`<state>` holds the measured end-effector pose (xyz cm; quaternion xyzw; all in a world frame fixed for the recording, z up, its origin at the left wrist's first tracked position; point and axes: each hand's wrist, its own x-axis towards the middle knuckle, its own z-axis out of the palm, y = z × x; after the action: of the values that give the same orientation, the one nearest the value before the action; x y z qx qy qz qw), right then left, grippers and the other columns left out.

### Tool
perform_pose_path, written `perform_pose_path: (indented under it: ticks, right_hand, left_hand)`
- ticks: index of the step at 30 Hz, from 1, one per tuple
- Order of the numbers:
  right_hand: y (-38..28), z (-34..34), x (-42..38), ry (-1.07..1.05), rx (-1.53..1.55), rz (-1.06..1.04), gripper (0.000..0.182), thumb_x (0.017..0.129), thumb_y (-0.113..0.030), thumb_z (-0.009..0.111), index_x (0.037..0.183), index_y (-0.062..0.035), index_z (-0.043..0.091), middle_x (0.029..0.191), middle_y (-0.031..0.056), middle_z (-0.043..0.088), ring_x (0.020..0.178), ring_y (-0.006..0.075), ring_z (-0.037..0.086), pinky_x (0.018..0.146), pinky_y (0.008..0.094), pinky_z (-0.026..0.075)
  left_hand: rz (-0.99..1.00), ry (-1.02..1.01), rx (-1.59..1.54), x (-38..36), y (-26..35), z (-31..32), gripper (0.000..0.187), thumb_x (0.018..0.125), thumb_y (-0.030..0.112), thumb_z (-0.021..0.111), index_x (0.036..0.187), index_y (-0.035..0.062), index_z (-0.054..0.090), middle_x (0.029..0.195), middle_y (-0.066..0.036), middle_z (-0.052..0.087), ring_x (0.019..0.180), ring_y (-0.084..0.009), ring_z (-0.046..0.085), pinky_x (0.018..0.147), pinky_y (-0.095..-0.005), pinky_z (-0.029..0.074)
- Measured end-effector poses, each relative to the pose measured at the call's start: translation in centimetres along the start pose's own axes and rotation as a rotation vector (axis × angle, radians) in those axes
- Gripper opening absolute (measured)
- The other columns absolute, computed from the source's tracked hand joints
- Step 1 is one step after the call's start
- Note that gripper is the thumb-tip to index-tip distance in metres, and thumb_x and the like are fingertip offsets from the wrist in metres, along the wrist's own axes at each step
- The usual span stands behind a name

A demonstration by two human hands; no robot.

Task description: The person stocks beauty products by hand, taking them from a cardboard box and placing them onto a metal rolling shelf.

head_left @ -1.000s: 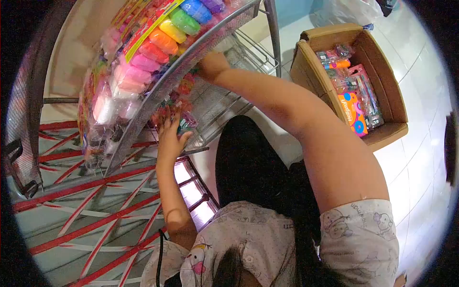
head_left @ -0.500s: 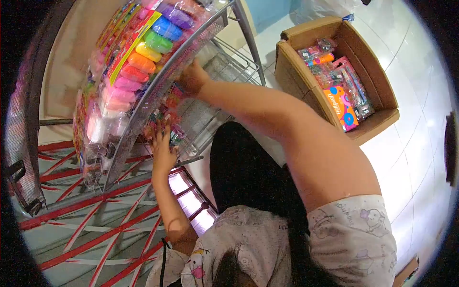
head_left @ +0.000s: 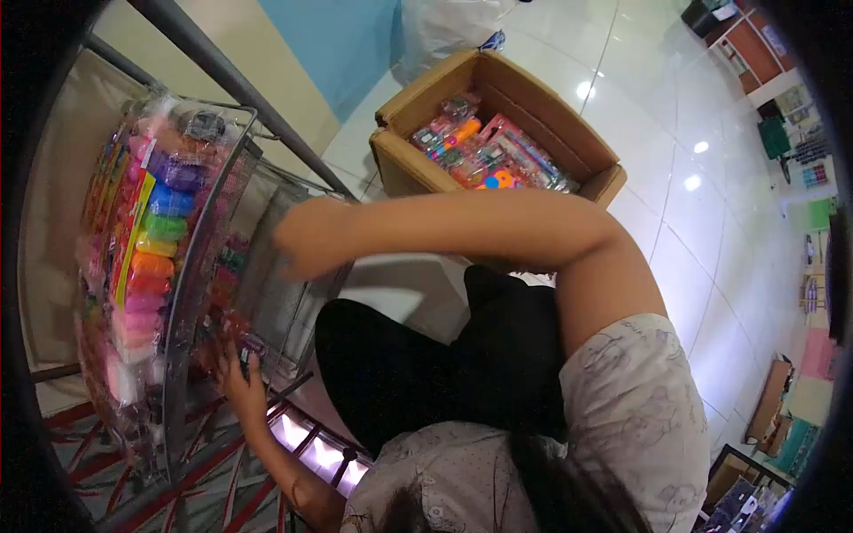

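Right hand (head_left: 311,238) drawn back; packets (head_left: 226,282) strung along mesh wall (head_left: 233,182).

text: none legible | packets (head_left: 254,345): print too small

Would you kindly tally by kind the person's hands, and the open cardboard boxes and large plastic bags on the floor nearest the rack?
Hands: 2 (left hand, right hand)
Open cardboard box: 1
Large plastic bag: 1
Total: 4
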<state>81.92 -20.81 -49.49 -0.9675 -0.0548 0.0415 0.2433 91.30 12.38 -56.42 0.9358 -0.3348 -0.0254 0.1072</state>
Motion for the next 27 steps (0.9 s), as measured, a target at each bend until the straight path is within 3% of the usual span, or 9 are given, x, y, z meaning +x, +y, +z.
perform_pose_path:
  ticks: [4, 5, 6, 8, 11, 12, 15, 22, 27]
  right_hand:
    - [15.3, -2.5, -8.5, -0.165, 0.177, 0.467, 0.041, 0.082, -0.034, 0.057, 0.071, 0.0044, 0.064, 0.064, 0.0152, 0.063, 0.06, 0.0264, 0.061, 0.06, 0.0417, 0.047]
    - [18.5, -3.2, -11.0, -0.093, 0.057, 0.517, 0.033, 0.08, -0.03, 0.062, 0.085, 0.0023, 0.066, 0.073, 0.0172, 0.066, 0.07, 0.0287, 0.064, 0.067, 0.041, 0.05]
    - [22.5, -1.6, -13.8, 0.052, -0.039, 0.612, 0.048, 0.073, -0.026, 0.071, 0.114, -0.0021, 0.061, 0.107, 0.0205, 0.065, 0.096, 0.0312, 0.064, 0.079, 0.043, 0.051]
    - [24.8, 0.3, -16.1, -0.269, -0.36, 0.812, 0.083, 0.065, -0.026, 0.078, 0.139, -0.0129, 0.043, 0.142, 0.0212, 0.042, 0.126, 0.0371, 0.046, 0.097, 0.0511, 0.044]
    - [27.9, 4.4, -17.2, -0.174, -0.152, 0.537, 0.1, 0.062, -0.032, 0.081, 0.148, -0.0206, 0.031, 0.153, 0.0188, 0.024, 0.138, 0.0412, 0.028, 0.106, 0.0585, 0.032]
    - [29.2, 5.7, -16.6, -0.156, -0.064, 0.539, 0.11, 0.059, -0.037, 0.082, 0.151, -0.0236, 0.023, 0.153, 0.0189, 0.023, 0.142, 0.0404, 0.02, 0.11, 0.0622, 0.023]
    - [27.5, 6.6, -14.7, -0.24, -0.206, 0.632, 0.11, 0.054, -0.037, 0.078, 0.15, -0.0259, 0.025, 0.155, 0.0172, 0.021, 0.144, 0.0384, 0.017, 0.107, 0.0679, 0.022]
    - [27.9, 5.0, -14.2, -0.308, -0.474, 0.522, 0.101, 0.056, -0.058, 0.071, 0.144, -0.0201, 0.038, 0.141, 0.0142, 0.042, 0.134, 0.0314, 0.036, 0.104, 0.0625, 0.03]
    - [28.3, 5.1, -13.5, -0.317, -0.588, 0.483, 0.107, 0.052, -0.054, 0.076, 0.142, -0.0127, 0.037, 0.136, 0.0163, 0.047, 0.13, 0.0302, 0.042, 0.102, 0.0601, 0.033]
  left_hand:
    - [0.012, 0.071, -0.029, 0.0, 0.6, 0.0, 0.059, 0.095, 0.042, 0.05, 0.146, 0.0159, 0.038, 0.153, -0.014, 0.031, 0.142, -0.0376, 0.024, 0.115, -0.0505, 0.016]
    - [-0.002, 0.076, -0.052, 0.0, 1.1, -0.1, 0.058, 0.095, 0.042, 0.05, 0.146, 0.0169, 0.039, 0.153, -0.013, 0.031, 0.142, -0.0375, 0.024, 0.115, -0.0505, 0.016]
    - [0.007, 0.095, -0.048, 0.0, -0.8, 1.1, 0.057, 0.094, 0.041, 0.051, 0.146, 0.0211, 0.04, 0.153, -0.013, 0.032, 0.142, -0.0369, 0.023, 0.115, -0.0513, 0.016]
    - [0.006, 0.088, -0.046, 0.1, -0.1, 0.7, 0.056, 0.093, 0.042, 0.052, 0.145, 0.0225, 0.041, 0.153, -0.012, 0.032, 0.142, -0.0364, 0.023, 0.115, -0.052, 0.016]
    - [-0.013, 0.088, -0.028, 0.3, 0.2, 0.4, 0.057, 0.093, 0.043, 0.053, 0.145, 0.0238, 0.042, 0.153, -0.012, 0.032, 0.143, -0.0352, 0.023, 0.115, -0.0527, 0.015]
    - [-0.023, 0.087, -0.022, 0.2, 0.3, 0.4, 0.057, 0.092, 0.044, 0.053, 0.144, 0.0241, 0.042, 0.153, -0.011, 0.032, 0.143, -0.0347, 0.023, 0.115, -0.0529, 0.015]
    - [-0.007, 0.096, -0.026, 0.2, 0.4, 0.3, 0.058, 0.092, 0.046, 0.054, 0.144, 0.0243, 0.043, 0.154, -0.011, 0.031, 0.144, -0.0338, 0.022, 0.116, -0.0529, 0.013]
    - [-0.05, 0.062, 0.008, 0.1, 0.1, 0.4, 0.056, 0.094, 0.042, 0.052, 0.145, 0.0219, 0.041, 0.154, -0.01, 0.031, 0.143, -0.0335, 0.023, 0.116, -0.0503, 0.015]
    - [-0.043, 0.1, -0.043, 0.2, 1.0, 0.1, 0.059, 0.091, 0.045, 0.055, 0.145, 0.0258, 0.042, 0.154, -0.009, 0.031, 0.144, -0.0328, 0.022, 0.116, -0.0518, 0.014]
